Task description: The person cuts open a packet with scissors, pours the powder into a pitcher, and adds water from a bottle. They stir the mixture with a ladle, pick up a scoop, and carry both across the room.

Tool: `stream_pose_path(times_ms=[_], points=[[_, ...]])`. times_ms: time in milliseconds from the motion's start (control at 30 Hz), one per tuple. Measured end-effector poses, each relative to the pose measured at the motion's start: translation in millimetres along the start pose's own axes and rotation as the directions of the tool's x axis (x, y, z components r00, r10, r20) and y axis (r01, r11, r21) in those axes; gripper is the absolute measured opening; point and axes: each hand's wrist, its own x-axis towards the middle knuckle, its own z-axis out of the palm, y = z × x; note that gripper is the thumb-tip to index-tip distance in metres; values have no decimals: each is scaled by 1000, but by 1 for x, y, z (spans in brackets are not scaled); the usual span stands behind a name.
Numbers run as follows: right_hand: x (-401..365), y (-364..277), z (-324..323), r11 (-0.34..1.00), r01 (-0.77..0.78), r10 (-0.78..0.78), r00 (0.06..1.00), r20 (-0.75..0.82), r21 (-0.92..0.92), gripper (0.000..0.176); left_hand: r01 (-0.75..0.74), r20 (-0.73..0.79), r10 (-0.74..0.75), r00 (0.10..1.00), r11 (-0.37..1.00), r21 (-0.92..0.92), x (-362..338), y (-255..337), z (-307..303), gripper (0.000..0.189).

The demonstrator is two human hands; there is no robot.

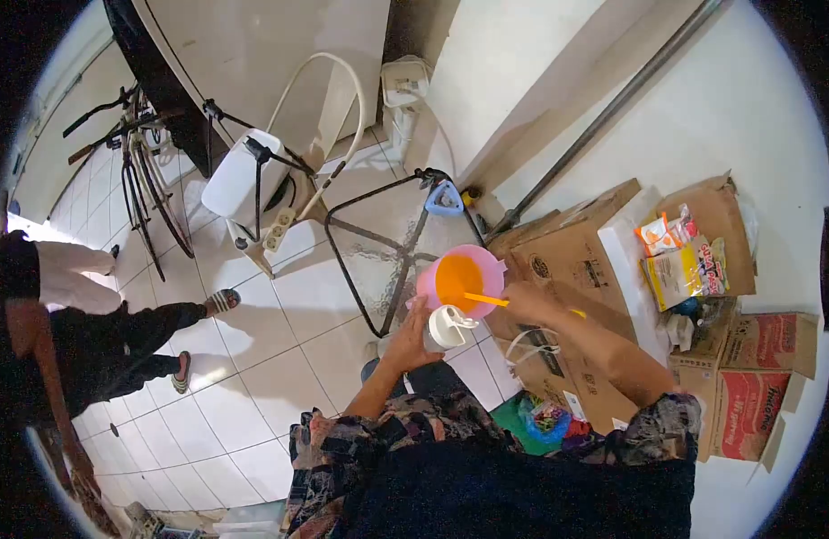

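A pink plastic tub holds orange liquid. It appears to be over a glass-topped table with a black frame. My left hand is wrapped round a bottle with a white lid and a loop on it, close to the tub's near edge. One finger of that hand reaches toward the tub's wall. From the right, my right hand grips the handle of an orange spoon, whose other end lies over the liquid. The spoon's bowl cannot be made out.
Cardboard boxes stand close on my right, with bagged packets in one. A blue-and-white triangular thing sits at the table's far corner. A power strip lies beyond. At left are another person's feet and a bicycle.
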Motion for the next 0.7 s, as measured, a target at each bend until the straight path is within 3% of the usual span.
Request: stream_pose_path(times_ms=[33,67,100,133,167,233,367,433,500,533,633,700], points=[[-4,0,2,998,51,-47,994,-99,32,16,-2,3,2,1000,1000,0,-1,0,1,112],[-16,-7,-8,998,49,-45,994,-99,32,16,19,-4,-19,1000,1000,6,1,7,-4,103],[-35,-26,-29,996,39,-46,995,-91,-81,17,41,-11,-41,999,999,12,1,9,-5,94],[-49,-40,-45,981,30,-47,995,-83,-192,18,41,-8,-41,999,999,12,1,10,-5,94],[-56,-48,-52,981,29,-46,995,-84,-190,18,36,-9,-36,999,999,-3,1,9,-4,93],[-63,-55,-60,909,22,-29,1000,-10,-417,21,31,-10,-31,999,999,-20,3,12,-6,93],[-54,-45,-40,865,33,-66,997,-48,-502,23,82,25,-80,996,992,-91,2,10,-5,92],[-37,-24,-17,712,96,-294,941,-170,-696,15,95,31,-92,995,988,-120,3,11,-7,92],[-21,-10,-5,666,99,-372,903,-214,-740,14,23,38,-26,999,998,58,4,15,-11,111],[-15,-6,-3,617,91,-447,858,-254,-782,13,26,38,-28,999,998,58,3,12,-8,111],[5,2,0,663,134,-460,849,-260,-736,14,-1,-27,1,1000,1000,4,2,9,-5,104],[12,15,-5,724,189,-421,883,-209,-663,16,106,67,-106,992,994,5,3,15,-10,104]])
